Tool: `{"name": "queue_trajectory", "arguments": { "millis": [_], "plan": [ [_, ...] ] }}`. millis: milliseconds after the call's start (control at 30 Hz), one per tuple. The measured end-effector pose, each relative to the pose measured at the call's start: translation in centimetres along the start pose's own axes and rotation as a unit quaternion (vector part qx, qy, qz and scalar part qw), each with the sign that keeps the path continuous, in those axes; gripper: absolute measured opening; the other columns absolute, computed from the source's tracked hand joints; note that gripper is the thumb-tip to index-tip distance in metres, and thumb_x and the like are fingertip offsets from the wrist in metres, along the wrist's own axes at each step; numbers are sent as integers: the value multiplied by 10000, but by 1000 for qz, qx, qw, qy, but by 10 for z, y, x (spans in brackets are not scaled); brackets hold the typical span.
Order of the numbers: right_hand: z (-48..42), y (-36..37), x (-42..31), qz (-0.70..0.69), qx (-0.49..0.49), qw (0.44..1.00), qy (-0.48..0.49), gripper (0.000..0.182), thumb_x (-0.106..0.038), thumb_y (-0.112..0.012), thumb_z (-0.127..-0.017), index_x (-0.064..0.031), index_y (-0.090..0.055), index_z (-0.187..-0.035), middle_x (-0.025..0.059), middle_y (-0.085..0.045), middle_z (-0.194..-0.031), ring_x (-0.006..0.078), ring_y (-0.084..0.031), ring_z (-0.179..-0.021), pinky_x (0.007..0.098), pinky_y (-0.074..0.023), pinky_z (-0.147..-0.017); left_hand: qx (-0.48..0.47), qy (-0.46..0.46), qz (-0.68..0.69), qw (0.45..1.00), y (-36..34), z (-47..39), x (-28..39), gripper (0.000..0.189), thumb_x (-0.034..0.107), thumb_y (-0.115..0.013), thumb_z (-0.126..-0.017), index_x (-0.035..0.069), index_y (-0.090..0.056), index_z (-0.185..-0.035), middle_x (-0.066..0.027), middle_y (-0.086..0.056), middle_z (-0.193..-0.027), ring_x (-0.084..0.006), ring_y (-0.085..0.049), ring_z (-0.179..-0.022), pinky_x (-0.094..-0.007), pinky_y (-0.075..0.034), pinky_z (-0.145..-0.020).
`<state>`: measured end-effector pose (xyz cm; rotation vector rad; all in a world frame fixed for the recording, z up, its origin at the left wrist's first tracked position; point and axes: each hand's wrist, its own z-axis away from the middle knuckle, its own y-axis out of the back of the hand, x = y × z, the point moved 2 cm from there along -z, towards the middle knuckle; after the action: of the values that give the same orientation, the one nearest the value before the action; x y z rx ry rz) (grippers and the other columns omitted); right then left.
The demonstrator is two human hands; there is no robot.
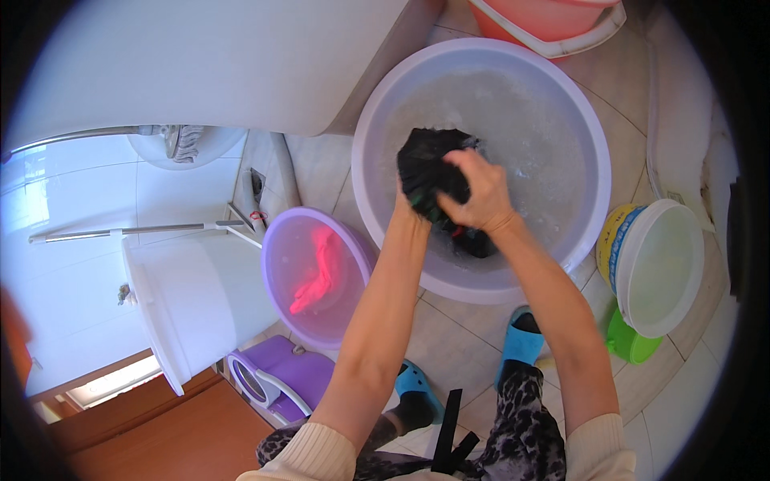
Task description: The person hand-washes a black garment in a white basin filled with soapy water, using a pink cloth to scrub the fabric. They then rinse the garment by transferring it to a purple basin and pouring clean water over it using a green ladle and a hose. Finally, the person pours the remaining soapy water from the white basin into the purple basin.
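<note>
A bunched, wet black cloth is held over a large pale lavender plastic basin of cloudy, greyish water. My right hand grips its right side, fingers spread across the folds. Under its lower left side is my left hand, mostly hidden by the cloth; its wrist shows. Part of the cloth hangs down to the water below my hands, with a small red spot on it. To the left, a purple basin holds liquid and a bright pink cloth.
A red bucket stands beyond the basin. At right are a white-rimmed bucket of cloudy water and a green container. A large white bin and a purple mop bucket stand left. My feet wear blue clogs on floor tiles.
</note>
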<state>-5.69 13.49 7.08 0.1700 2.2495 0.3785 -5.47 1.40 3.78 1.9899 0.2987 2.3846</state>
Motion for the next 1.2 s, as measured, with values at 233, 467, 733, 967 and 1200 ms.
{"name": "queue_trajectory", "arguments": {
  "millis": [233,467,733,967,1200],
  "plan": [
    [25,14,61,191,-60,953,-225,592,-97,-680,-618,-176,-467,-1164,177,-436,-1114,362,-543,-825,412,-454,-720,177,-1,-288,941,13,27,-16,443,287,-564,-802,5,-489,-1135,-259,-446,-1156,-352,-481,-1015,-386,-403,-835],
    [40,3,78,300,-335,822,-350,717,-98,-679,-633,-277,-378,-1259,228,-331,-1259,401,-461,-1029,437,-424,-813,38,106,-526,843,4,26,-55,576,278,-590,-766,161,-357,-1280,-266,-259,-1310,-401,-325,-1162,-463,-321,-937],
    [-7,-12,4,-124,-9,958,-259,335,-92,-556,-621,-133,-594,-952,173,-515,-883,360,-519,-849,374,-433,-762,72,200,517,829,1,-8,-36,424,443,-523,-813,126,-476,-1090,-89,-537,-1012,-242,-523,-908,-408,-448,-770],
    [8,10,-81,-114,-114,987,-25,597,-99,-624,-520,-67,-521,-1107,122,-479,-766,238,-523,-535,314,-444,-457,41,201,546,812,2,5,43,475,469,-386,-862,50,-535,-1029,-94,-572,-967,-239,-547,-864,-358,-438,-806],
    [2,-3,-10,9,-4,1000,-3,387,-293,-725,-555,-86,-569,-843,78,-537,-734,238,-552,-553,316,-454,-465,-82,92,491,862,-1,-1,17,363,306,-363,-894,18,-528,-1040,-91,-579,-984,-216,-544,-890,-315,-420,-827]
  ]
}}
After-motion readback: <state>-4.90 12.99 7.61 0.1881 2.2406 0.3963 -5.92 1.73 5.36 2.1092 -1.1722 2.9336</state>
